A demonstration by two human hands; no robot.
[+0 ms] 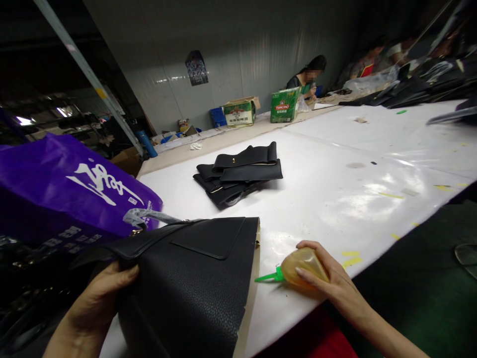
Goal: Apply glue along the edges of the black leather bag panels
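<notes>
My left hand [97, 298] grips a black leather bag body [194, 278] at its left side, thumb on the outside and the other fingers hidden. The bag lies tilted at the near side of the table, its raw beige edge facing right. My right hand [324, 276] is wrapped round a squeeze bottle [303, 268] of amber liquid, probably glue. The bottle's green nozzle [270, 276] points left, its tip at or very close to the bag's edge; whether they touch I cannot tell. A wrapped handle [152, 216] shows at the bag's far side.
Black leather pieces [242, 171] lie stacked beyond the bag on the white tabletop [316, 199]. A purple bag [48, 194] stands at the left. Farther back are a green carton [285, 105], another carton [240, 112] and a seated person [307, 77]. Black material [421, 87] is heaped at the far right.
</notes>
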